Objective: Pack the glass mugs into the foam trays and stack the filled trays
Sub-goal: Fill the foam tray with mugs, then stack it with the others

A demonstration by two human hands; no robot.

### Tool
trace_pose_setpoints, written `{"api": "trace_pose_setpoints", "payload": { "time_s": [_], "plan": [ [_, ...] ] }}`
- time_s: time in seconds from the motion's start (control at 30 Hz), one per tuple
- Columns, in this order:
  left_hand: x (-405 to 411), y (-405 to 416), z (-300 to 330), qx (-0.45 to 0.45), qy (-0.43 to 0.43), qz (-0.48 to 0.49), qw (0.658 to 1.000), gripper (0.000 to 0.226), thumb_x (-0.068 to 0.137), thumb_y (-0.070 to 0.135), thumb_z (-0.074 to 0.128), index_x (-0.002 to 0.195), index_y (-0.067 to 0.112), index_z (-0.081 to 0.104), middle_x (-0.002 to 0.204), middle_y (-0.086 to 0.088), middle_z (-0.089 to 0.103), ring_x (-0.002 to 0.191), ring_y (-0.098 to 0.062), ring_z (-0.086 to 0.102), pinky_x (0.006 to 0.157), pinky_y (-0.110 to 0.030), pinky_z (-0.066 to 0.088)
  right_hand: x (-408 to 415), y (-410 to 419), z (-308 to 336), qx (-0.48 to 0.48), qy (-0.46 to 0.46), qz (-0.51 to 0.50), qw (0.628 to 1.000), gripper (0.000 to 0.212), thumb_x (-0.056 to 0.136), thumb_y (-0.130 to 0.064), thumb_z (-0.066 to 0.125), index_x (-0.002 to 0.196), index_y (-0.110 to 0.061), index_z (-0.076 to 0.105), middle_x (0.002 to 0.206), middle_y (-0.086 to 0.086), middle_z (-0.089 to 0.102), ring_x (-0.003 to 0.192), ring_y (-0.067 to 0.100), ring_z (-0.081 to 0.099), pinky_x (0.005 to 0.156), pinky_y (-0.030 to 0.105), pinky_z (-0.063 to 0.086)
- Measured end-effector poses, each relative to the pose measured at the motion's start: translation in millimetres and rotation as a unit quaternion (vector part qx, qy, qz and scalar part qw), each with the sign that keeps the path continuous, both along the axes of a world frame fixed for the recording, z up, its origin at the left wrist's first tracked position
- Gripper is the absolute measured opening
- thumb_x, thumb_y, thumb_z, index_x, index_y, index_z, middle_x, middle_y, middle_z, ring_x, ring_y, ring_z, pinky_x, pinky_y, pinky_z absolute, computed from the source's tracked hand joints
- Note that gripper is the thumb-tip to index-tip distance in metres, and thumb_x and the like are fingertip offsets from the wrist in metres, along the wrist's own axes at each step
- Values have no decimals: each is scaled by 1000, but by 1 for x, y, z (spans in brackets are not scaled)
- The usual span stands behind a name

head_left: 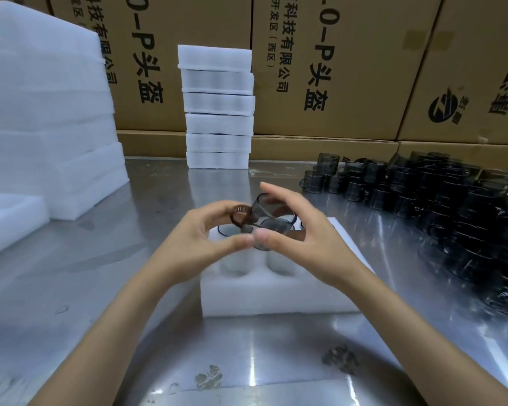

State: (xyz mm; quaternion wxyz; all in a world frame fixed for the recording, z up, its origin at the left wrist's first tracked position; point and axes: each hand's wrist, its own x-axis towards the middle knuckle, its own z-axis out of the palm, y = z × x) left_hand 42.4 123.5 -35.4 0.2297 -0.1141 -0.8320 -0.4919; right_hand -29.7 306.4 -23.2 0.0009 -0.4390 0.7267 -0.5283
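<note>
foam tray (276,294) part filled; six packed trays (219,112) stacked behind.
left hand (200,238) and right hand (302,235) pinched one glass mug (264,218); loose mugs (437,206) remained.

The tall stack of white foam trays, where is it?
The tall stack of white foam trays stands at the back middle of the shiny metal table, against the brown cardboard boxes.

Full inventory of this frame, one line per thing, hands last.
Open white foam tray: one, table centre, near wells empty.
Smoky dark glass mug: one, held above the tray.
Loose dark glass mugs: many, uncounted, heaped at right.
Stack of filled white foam trays: one stack, about six, centre rear.
Large white foam slabs: one pile, left.
Brown printed cardboard cartons: several, rear wall.
Steel table: one, grey.
Left hand: pinches the mug handle.
Right hand: cups the mug.
</note>
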Motion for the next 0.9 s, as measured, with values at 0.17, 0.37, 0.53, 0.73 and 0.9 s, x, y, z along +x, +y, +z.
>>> {"api": "trace_pose_setpoints", "payload": {
  "time_s": [0.17,0.37,0.53,0.73,0.9],
  "plan": [
    [5,-9,0,104,-47,-55,992,31,85,29,62,115,21,67,116,2,69,113,-12,61,88,-16,46,3,-2,3,-37,-37,0,999,59,71,-36,72,127,-36,53,120,-10,60,112,2,54,88,24,50],
    [6,-11,-11,172,26,84,981,38,79,27,57,116,16,62,105,-2,70,106,-20,63,94,-29,48,17,-19,-5,7,6,-75,997,53,59,-51,82,101,-36,54,103,-19,58,88,0,56,74,21,48],
    [17,-8,-26,54,77,136,986,33,82,25,55,115,26,61,108,7,67,104,-14,62,93,-38,49,28,-30,-10,100,109,-94,984,50,63,-57,74,100,-37,48,98,-24,57,92,-6,48,76,15,40],
    [26,-11,-29,37,69,112,991,33,77,34,51,104,25,68,105,4,67,100,-16,64,88,-41,51,31,-30,-11,130,129,-87,979,46,66,-53,74,103,-36,52,98,-23,59,94,-5,49,78,16,41],
    [27,-10,-28,30,70,107,991,35,78,35,49,102,22,70,104,6,68,103,-16,63,89,-35,50,29,-32,-14,145,130,-101,976,51,64,-62,71,102,-36,49,99,-23,59,94,-3,51,77,20,44]
  ]
}}
